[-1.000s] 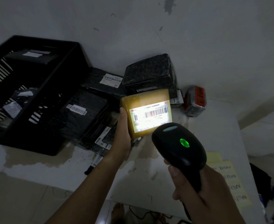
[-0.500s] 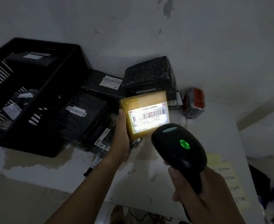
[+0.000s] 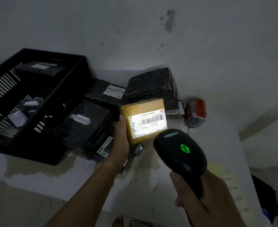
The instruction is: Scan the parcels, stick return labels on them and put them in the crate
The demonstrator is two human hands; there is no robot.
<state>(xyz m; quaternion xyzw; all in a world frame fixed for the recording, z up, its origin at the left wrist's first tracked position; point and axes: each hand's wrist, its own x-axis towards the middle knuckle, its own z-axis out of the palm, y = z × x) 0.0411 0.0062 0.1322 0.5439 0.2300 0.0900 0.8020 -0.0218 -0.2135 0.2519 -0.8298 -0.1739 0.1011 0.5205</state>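
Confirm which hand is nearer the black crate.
Left. The left hand, holding the yellow parcel, sits right of the crate; the right hand, gripping the scanner, is farther right.

The left hand [image 3: 121, 141] holds a yellow parcel [image 3: 143, 112] up by its edge while the right hand [image 3: 202, 199] grips a black scanner [image 3: 179, 149], green light on, lighting its label [image 3: 147, 123], a black crate [image 3: 36, 104] left of both hands.
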